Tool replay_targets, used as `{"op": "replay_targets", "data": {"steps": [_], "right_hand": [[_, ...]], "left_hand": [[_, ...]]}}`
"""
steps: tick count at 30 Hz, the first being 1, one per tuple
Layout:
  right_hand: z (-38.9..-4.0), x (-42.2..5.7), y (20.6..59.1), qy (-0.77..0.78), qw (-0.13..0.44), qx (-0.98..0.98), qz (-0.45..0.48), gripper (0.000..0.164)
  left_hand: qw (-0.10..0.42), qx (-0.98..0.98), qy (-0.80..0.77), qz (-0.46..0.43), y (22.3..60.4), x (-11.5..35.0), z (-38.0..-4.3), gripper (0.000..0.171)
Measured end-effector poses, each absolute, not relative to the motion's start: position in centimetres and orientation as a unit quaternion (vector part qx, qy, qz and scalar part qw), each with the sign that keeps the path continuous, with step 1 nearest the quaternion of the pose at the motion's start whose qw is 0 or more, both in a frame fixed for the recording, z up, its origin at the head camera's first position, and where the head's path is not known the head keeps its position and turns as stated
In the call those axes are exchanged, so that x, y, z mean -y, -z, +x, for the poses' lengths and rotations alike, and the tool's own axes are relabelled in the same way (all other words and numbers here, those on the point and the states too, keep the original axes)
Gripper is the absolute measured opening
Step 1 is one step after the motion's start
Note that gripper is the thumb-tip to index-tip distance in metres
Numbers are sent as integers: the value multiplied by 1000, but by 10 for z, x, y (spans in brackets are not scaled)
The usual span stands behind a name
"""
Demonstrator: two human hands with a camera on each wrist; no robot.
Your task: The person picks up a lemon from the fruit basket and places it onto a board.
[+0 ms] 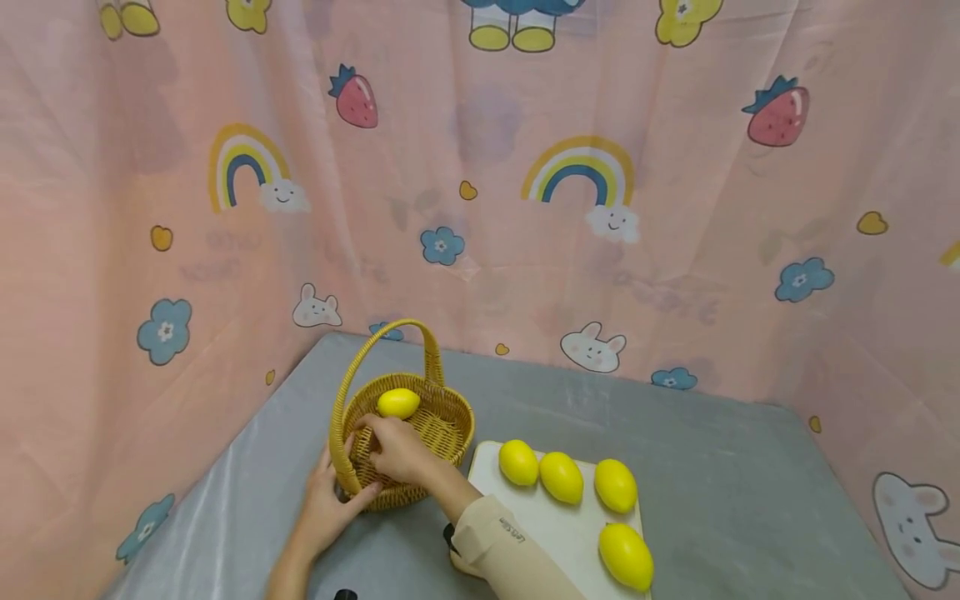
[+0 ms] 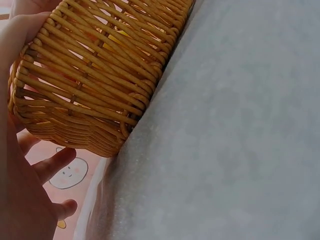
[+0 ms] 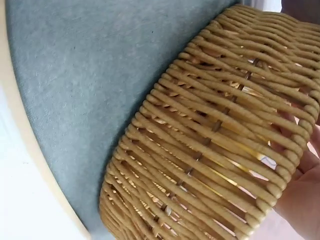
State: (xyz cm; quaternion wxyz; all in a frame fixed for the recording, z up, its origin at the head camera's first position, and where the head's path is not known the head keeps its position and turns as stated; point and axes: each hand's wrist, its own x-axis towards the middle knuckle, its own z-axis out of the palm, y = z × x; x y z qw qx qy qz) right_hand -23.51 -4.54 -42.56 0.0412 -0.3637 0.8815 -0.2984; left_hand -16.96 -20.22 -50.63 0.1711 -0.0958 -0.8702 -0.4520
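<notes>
A golden wicker basket (image 1: 450,408) with a tall arched handle stands on the grey table. One lemon (image 1: 398,403) lies inside against the far wall. My left hand (image 1: 326,508) grips the basket's near left side, its thumb along the rim and its fingers round the outer wall; in the left wrist view two fingertips (image 2: 59,162) spread beside the weave. My right hand (image 1: 401,450) reaches over the near rim into the basket, fingers bent down near the handle's left foot, just short of the lemon. Its fingertips are partly hidden, and I cannot tell whether they hold anything.
Right of the basket lies a white board (image 1: 555,533) bearing several lemons (image 1: 561,477). The right forearm in a beige sleeve (image 1: 510,542) crosses its left edge. A pink printed curtain (image 1: 480,308) closes off the back and sides of the grey table (image 1: 720,467).
</notes>
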Motion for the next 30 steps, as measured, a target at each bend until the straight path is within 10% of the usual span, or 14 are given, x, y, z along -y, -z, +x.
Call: {"op": "replay_targets", "data": {"steps": [30], "right_hand": [[-250,35,448,361,42,-891,-271,44]], "left_hand": [[184,866,455,-98,506,202,-171,86]]}}
